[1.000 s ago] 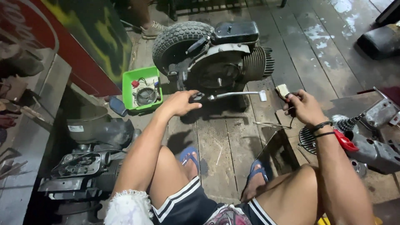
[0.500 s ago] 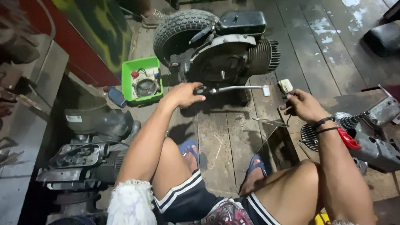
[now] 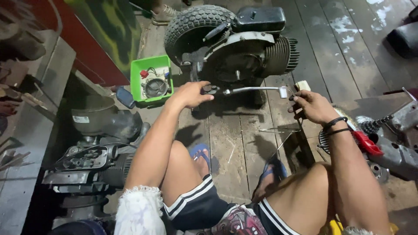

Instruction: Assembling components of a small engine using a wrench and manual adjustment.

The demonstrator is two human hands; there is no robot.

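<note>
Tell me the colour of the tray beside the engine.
Bright green tray, seen clearly in the head view.

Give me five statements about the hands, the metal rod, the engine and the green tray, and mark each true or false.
1. The left hand grips one end of the metal rod. True.
2. The green tray holds nothing. False: small parts lie in it.
3. The right hand wears dark bands at the wrist. True.
4. The engine hangs from a hoist. False: it sits on the plank floor.
5. The tyre is smooth. False: it has knobbly tread.
</note>
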